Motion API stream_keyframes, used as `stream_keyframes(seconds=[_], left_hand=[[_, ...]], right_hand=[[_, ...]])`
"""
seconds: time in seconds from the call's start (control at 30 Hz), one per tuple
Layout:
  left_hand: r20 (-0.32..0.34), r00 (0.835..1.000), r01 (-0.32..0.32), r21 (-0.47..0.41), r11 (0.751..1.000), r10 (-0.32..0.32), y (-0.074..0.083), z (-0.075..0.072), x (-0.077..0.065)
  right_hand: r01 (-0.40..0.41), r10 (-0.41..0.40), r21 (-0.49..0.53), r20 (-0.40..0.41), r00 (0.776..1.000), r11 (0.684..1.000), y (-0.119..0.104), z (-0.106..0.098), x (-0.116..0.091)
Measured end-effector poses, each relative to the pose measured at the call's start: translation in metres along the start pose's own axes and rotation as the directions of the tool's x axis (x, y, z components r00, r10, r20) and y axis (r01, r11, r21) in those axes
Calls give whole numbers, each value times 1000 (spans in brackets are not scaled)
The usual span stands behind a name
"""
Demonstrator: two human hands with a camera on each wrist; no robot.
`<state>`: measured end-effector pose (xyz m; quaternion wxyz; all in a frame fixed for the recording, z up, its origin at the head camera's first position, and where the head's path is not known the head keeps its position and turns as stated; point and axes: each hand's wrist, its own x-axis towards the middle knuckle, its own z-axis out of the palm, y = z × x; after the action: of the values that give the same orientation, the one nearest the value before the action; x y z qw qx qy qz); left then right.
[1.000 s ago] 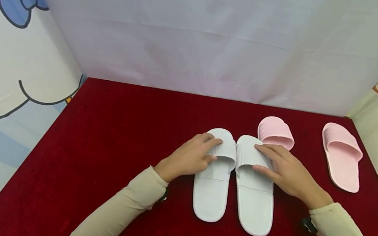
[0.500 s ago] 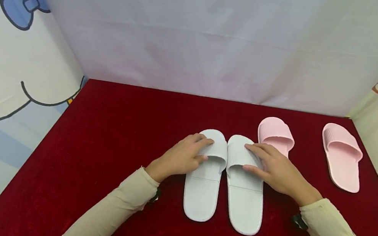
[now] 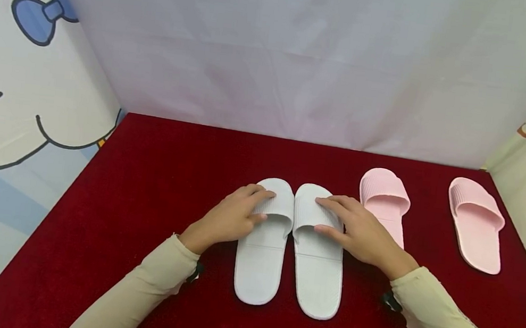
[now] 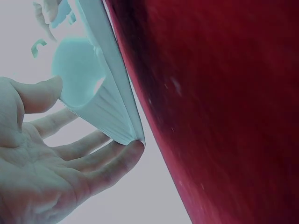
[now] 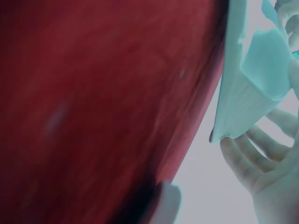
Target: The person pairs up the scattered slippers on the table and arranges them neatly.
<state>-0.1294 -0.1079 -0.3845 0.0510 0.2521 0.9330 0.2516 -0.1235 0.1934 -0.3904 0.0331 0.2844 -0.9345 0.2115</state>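
Two white slippers lie side by side on the red cloth in the head view, toes away from me, touching near their straps. My left hand (image 3: pixel 232 215) presses the outer side of the left white slipper (image 3: pixel 258 273), fingertips over its ribbed strap. In the left wrist view its fingers are spread and mostly straight, the thumb near the strap's edge. On the other side, my right hand (image 3: pixel 357 228) touches the right white slipper (image 3: pixel 317 284) likewise, with fingers extended along the strap (image 5: pixel 247 105) in the right wrist view. Both palms are hidden in the head view.
A pink slipper (image 3: pixel 385 195) lies just behind my right hand, its heel partly covered by the wrist. Another pink slipper (image 3: pixel 479 229) lies near the right edge of the red cloth (image 3: pixel 155 185). A pale curtain (image 3: pixel 279 59) hangs behind.
Both white slippers have slid left together, with both hands moving along beside them. More of the nearer pink slipper shows now. The pink slippers have stayed in place.
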Motion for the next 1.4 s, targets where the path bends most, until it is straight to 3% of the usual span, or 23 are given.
stream_keyframes(seconds=[0.4, 0.87, 1.4], left_hand=[[-77, 997, 14, 0, 1000, -13, -26, -12, -18], [-81, 995, 53, -15, 998, -54, -55, -31, -43], [-77, 992, 97, -41, 994, -100, -77, -45, -43]], right_hand=[[28, -28, 22, 8, 1000, 999, -24, 16, 27], [53, -54, 54, 23, 998, 997, -53, 37, 52], [29, -32, 76, 42, 999, 997, -65, 45, 82]])
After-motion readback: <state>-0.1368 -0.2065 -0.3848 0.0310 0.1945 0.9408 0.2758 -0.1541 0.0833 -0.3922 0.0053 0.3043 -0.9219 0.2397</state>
